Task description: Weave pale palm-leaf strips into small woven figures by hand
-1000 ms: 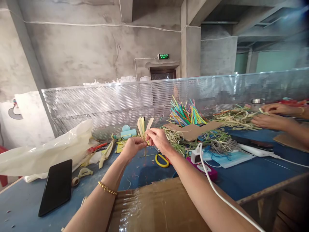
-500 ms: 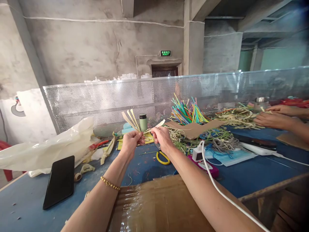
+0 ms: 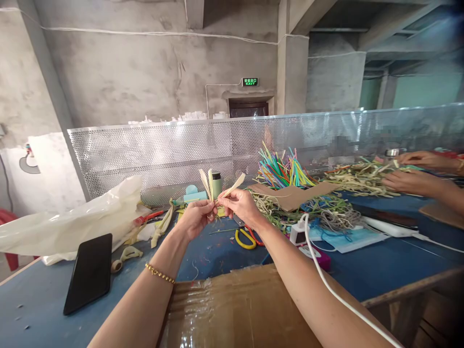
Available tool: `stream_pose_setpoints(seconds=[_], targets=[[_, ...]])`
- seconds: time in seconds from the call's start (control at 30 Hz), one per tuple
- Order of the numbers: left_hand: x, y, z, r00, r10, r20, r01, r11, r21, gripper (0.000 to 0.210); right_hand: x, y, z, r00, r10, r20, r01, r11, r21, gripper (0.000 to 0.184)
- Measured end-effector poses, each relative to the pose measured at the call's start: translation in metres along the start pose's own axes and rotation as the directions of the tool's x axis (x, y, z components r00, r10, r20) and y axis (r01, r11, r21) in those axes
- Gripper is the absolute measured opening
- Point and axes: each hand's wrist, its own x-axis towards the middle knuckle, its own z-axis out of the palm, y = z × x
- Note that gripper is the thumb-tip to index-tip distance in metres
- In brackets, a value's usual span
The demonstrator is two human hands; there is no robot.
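One blue tabletop [image 3: 217, 256], wall [image 3: 126, 77] probably concrete

Perforated screen [image 3: 152, 150]: shiny metal. Wall [image 3: 126, 72]: rough, matt concrete. Bag [image 3: 76, 220]: smooth, glossy plastic. Cardboard [image 3: 242, 309]: brown, glossy-surfaced. Bracelet [image 3: 159, 274]: polished, metallic. Pale strips [image 3: 211, 183]: matt, papery perhaps; too small to tell.

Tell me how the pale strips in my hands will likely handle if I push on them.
The pale strips are probably fairly stiff but springy, since they stick up from your left hand and right hand without drooping. They look thin and narrow, so they're likely very light. Being so flat, they might crease if pushed hard.
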Motion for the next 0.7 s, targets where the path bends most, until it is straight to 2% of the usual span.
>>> stream_pose_setpoints(seconds=[0.2,0.43,0.5,0.57,0.63,0.7], targets=[[-0.005,0.004,0.005,1.000,0.001,0.029,-0.001,1.000,0.015,0.014,0.002,0.004,-0.003,0.998,-0.017,-0.059,0.009,0.991,-0.133,0.036],[-0.002,0.000,0.007,0.994,0.057,-0.088,-0.046,0.991,0.126,0.018,0.002,0.005,0.002,0.996,-0.070,-0.058,0.052,0.961,-0.273,0.020],[0.000,-0.003,0.007,0.990,0.088,-0.109,-0.071,0.986,0.151,0.018,0.002,0.006,0.004,0.990,-0.134,-0.036,0.117,0.947,-0.299,0.014],[0.001,-0.004,0.008,0.984,0.108,-0.141,-0.086,0.984,0.155,0.018,0.003,0.007,0.006,0.968,-0.249,-0.007,0.229,0.900,-0.371,0.012],[0.002,-0.005,0.009,0.977,0.115,-0.180,-0.091,0.986,0.138,0.018,0.002,0.007,0.008,0.932,-0.361,0.029,0.327,0.806,-0.494,0.015],[0.001,-0.003,0.011,0.980,0.099,-0.173,-0.083,0.992,0.097,0.018,0.002,0.008,0.009,0.902,-0.429,0.058,0.377,0.711,-0.593,0.018]])
